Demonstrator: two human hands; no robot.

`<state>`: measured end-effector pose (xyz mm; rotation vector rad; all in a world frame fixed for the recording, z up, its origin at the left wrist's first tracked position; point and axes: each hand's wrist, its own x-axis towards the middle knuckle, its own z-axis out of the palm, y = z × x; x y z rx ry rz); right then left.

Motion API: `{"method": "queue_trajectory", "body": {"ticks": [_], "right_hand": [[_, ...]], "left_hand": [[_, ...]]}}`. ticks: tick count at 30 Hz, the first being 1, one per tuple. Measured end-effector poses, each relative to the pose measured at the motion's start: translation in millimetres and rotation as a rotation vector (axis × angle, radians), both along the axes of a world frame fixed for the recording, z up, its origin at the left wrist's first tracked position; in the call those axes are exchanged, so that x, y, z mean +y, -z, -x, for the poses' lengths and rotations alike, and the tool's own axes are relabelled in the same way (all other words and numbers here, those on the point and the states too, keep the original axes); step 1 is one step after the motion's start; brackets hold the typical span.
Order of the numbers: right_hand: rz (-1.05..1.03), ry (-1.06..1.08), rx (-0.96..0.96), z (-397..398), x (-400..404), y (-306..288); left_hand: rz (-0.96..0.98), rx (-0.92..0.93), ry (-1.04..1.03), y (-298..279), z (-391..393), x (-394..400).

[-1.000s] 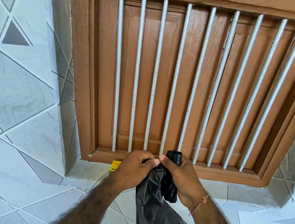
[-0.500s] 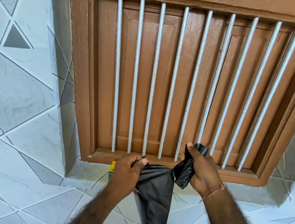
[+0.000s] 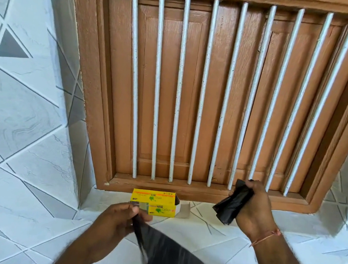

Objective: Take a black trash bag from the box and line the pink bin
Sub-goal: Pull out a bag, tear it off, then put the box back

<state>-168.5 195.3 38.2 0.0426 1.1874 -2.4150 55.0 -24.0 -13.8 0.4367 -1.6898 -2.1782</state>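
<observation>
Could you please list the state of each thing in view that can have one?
Box: lying on the tiled ledge, right end flap open.
Roll: rolled up, held in the right hand.
Bag: separate from the roll, hanging loose, top pinched in the left hand.
Shutters: closed behind the bars.
</observation>
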Motion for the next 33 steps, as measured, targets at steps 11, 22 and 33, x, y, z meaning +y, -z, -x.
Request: {"method": "queue_trajectory", "body": {"ticks": [11, 22, 33], "right_hand": [[-0.049, -0.206, 0.314, -5, -23, 18], [-0.025, 0.085, 0.344, -17, -39, 7], [-0.347, 0.077, 0.660, -56, -54, 3]], "left_hand": [[1.713, -0.461, -0.015, -22, 88, 20], [1.806, -0.472, 0.162, -33, 102, 19], [1.304, -0.192, -0.132, -41, 61, 32]]}}
